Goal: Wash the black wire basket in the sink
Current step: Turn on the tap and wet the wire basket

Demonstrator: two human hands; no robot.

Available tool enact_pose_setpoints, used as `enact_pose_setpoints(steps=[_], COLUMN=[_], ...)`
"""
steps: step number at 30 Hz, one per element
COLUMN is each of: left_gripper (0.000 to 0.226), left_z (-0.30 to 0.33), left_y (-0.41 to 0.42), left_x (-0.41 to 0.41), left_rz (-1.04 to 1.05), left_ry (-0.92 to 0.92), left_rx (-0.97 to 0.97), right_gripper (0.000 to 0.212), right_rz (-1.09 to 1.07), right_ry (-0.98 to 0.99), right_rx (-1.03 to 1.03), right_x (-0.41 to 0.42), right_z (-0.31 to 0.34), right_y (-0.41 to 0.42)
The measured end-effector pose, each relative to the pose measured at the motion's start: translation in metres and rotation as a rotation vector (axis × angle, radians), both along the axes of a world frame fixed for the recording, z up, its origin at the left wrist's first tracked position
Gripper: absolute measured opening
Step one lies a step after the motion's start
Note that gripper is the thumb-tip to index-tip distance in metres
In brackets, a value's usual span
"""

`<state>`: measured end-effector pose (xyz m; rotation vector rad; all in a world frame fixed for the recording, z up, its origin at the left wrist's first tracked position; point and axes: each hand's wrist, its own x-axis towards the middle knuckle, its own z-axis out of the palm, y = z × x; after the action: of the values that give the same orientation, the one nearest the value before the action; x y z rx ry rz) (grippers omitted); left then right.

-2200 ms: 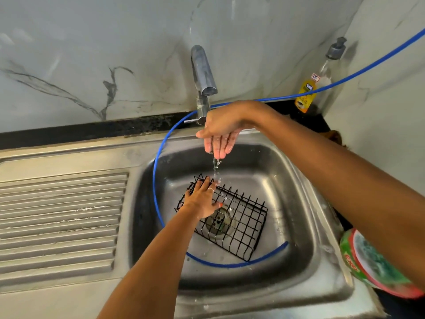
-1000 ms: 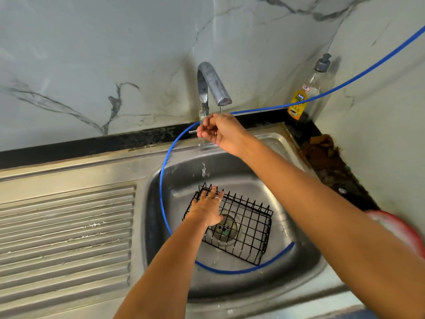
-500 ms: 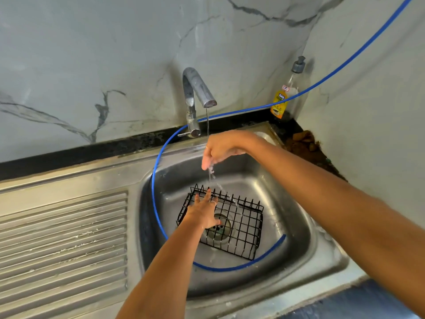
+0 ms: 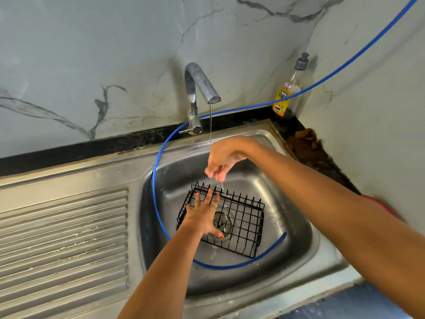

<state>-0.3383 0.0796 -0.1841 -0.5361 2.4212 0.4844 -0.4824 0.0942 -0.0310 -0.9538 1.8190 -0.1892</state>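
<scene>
The black wire basket [image 4: 239,223] lies flat on the floor of the stainless steel sink [image 4: 296,231], right over the drain [image 4: 222,223], its open side up and its low spiked walls standing all round. My left hand [image 4: 203,216] lies on the basket's left half, palm down, fingers straight and spread, fingertips reaching toward the basket's far wall and the thumb pointing across the grid near the drain; it presses on the wire rather than gripping it. My right hand [image 4: 222,161] hangs above the basket's far edge, well clear of the wire, its fingers pointing down and loosely bunched with nothing in them. A thin stream of water [image 4: 210,125] falls from the chrome tap [image 4: 199,88] onto that hand and drips off the fingertips into the basket. A blue hose [image 4: 158,180] loops round the basket inside the sink, running past its left side and curving along its near side, and rises past the tap away to the upper right. Left of the basket, beyond the sink wall, is the ribbed draining board [image 4: 62,240]. Beyond the basket to the right, in the corner of the marble-patterned wall [image 4: 92,54], a dish soap bottle [image 4: 291,88] with a pump top stands on the dark bench [image 4: 69,148] strip.
</scene>
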Motion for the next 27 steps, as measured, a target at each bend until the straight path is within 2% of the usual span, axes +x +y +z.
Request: enact_pose_setpoints(steps=[4,6,8,10,14,17,21,27], left_gripper=[0.138,0.142,0.136,0.121,0.101,0.098,0.082,0.051], left_z=[-0.004,-0.008,-0.012,-0.014,-0.008,0.003,0.023,0.033], left_y=[-0.001,0.001,0.004,0.005,-0.001,-0.009,-0.023,-0.042], left_x=[0.002,0.005,0.008,0.01,0.003,-0.007,-0.025,-0.055], left_rz=[-0.075,-0.14,-0.183,-0.208,-0.296,-0.308,-0.254,-0.077], left_ry=[-0.053,-0.1,-0.095,-0.042,0.01,0.008,0.036,0.144], left_rx=[-0.05,-0.129,-0.237,-0.312,-0.351,-0.304,-0.142,0.052], right_gripper=[0.028,0.029,0.031,0.036,0.046,0.048,0.046,0.043], right_rz=[-0.24,-0.339,-0.399,-0.382,-0.204,-0.09,0.015,-0.053], right_ry=[0.053,0.003,-0.077,-0.148,-0.21,-0.13,-0.059,0.036], right_rx=[-0.195,-0.276,-0.333,-0.324,-0.196,-0.112,-0.021,-0.132], right_x=[-0.006,-0.008,-0.009,-0.011,-0.013,-0.01,-0.009,-0.017], right_z=[-0.013,-0.015,-0.017,-0.017,-0.01,-0.003,0.005,0.005], right_y=[-0.008,-0.009,-0.009,-0.008,-0.006,-0.006,-0.006,-0.007])
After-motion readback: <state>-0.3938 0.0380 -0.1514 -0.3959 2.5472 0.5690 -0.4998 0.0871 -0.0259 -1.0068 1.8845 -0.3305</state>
